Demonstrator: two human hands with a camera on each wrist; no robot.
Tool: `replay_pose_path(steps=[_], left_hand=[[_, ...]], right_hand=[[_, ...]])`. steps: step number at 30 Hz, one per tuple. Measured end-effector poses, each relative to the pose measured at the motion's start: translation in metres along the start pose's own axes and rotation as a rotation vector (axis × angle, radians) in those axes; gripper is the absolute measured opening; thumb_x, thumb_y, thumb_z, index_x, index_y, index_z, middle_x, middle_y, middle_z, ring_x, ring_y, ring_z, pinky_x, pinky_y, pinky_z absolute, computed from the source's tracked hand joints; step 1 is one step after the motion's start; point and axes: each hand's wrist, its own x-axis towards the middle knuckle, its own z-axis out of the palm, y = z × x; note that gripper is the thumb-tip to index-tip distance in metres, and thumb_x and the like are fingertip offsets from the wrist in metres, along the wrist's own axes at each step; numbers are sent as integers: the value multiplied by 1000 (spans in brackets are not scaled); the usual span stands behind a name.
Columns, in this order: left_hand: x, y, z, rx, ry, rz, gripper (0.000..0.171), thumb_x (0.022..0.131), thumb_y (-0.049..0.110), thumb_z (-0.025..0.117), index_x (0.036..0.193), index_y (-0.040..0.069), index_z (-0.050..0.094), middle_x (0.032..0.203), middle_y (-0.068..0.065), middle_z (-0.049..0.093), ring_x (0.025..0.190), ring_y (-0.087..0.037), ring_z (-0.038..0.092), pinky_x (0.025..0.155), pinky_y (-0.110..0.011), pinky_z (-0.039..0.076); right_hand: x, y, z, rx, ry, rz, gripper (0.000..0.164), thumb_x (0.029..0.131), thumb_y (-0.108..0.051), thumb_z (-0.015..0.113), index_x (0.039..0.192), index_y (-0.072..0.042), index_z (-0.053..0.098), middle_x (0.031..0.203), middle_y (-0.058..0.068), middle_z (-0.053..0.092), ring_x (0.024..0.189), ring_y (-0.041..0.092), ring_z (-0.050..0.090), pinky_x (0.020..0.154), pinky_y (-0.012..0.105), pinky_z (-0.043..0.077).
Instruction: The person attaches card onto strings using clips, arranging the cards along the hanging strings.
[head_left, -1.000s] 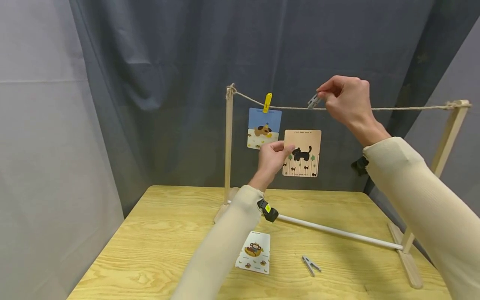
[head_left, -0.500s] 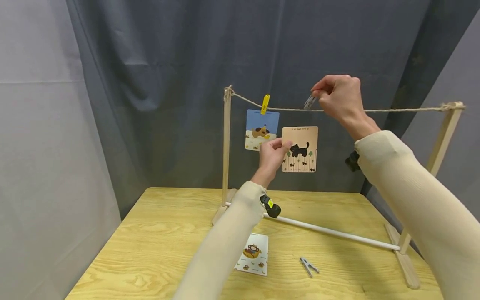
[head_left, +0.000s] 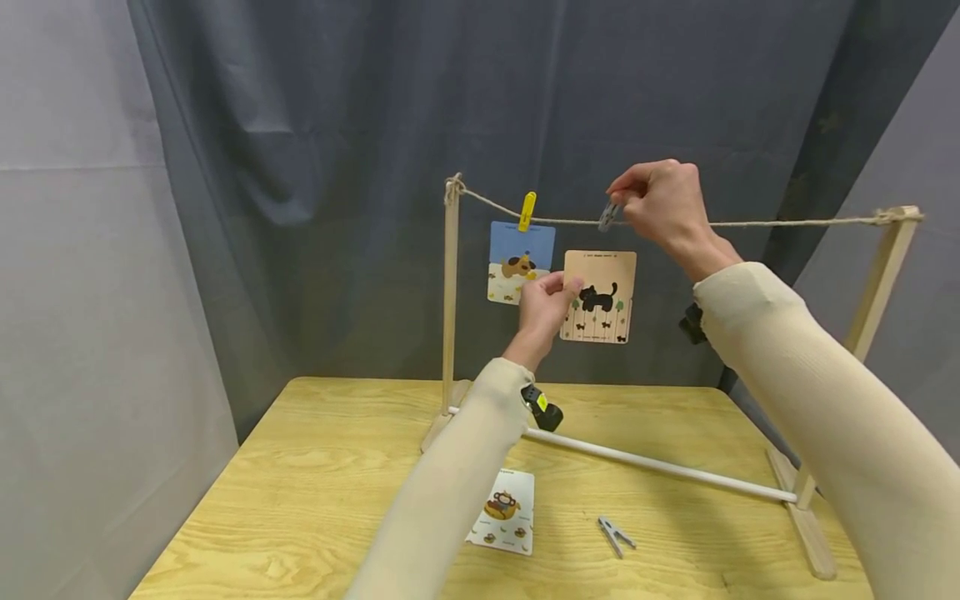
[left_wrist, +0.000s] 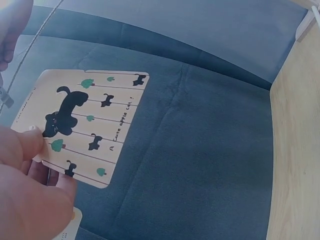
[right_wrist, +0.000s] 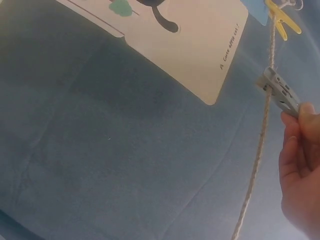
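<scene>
My left hand (head_left: 545,308) pinches the left edge of a peach card (head_left: 597,296) printed with a black cat, held upright a little below the string (head_left: 780,223). My right hand (head_left: 667,204) pinches a grey clothespin (right_wrist: 282,92) by its handle end. In the right wrist view its nose sits right at the string, above the card's top edge. To the left, a blue and white dog card (head_left: 521,250) hangs from the string by a yellow clothespin (head_left: 527,212). The left hand overlaps that card's lower corner in the head view.
Wooden posts (head_left: 450,300) with feet carry the string, joined low by a white rod (head_left: 660,467). On the wooden table (head_left: 315,467) lie a monkey card (head_left: 506,512), partly behind the left sleeve, and another grey clothespin (head_left: 617,536). A dark curtain (head_left: 337,208) hangs behind.
My right hand has moved left with the grey clothespin, bringing it over the cat card and down to the string. The left hand has raised the cat card slightly closer to the string.
</scene>
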Motion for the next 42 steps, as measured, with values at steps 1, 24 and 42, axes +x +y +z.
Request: replay_pose_path(steps=[1,24,42], left_hand=[[0,1,0,-1,0,-4,38,97,25,76,128,5,72,123,-9,72,102,-13,66,90,-33,55],[5,9,0,-45,-27,36,26,98,23,75,116,5,77,102,0,72,74,-10,58,63,-23,47],[7,11,-1,-34,-34,44,26,98,26,75,117,8,78,107,0,74,81,-6,59,71,-24,49]], right_hand=[[0,0,0,-1,-4,-1,18,100,-12,66,104,-7,82,99,15,79,79,23,67,57,18,43],[-1,-7,0,-23,-89,-25,20,98,-8,65,106,-8,82,104,14,79,84,26,68,63,31,45],[-2,-1,2,-13,-176,11,23,99,-12,63,113,-8,81,110,14,77,82,26,64,60,34,47]])
